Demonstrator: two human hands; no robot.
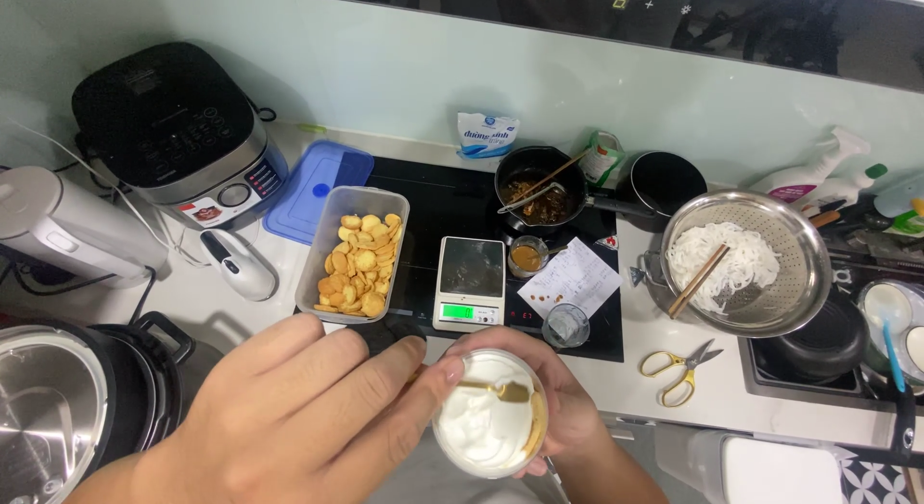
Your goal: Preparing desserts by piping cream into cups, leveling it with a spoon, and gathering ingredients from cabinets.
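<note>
Head view: the right hand [563,408] cupped a small cup [489,425] from below, fingers wrapped round its far side, and the cup was full of white cream. The left hand [308,417] sat just beside it, fingers pinched narrow on a spoon [500,389], the spoon's bowl lying across the cream near the cup's far rim. Both hands were low and close to the person, touching at the cup.

Just beyond the left hand's knuckles stood a clear tub [354,254] of round biscuits, with a blue lid [318,189] past it. Straight ahead of the cup sat a scale [470,284] with a lit green display. Beyond the right hand lay a paper [576,275], a small glass [566,323] on its near edge, and a jar [527,257] of brown paste beside the scale. Farther off, a black pot [539,184] held dark food and a utensil.

Off to the right of the right hand, scissors [681,367] with yellow handles lay on the counter [616,384], and a colander [756,263] of white noodles with chopsticks sat beyond them. Far left of the left hand stood a rice cooker [173,129] and a white kettle [63,225].
</note>
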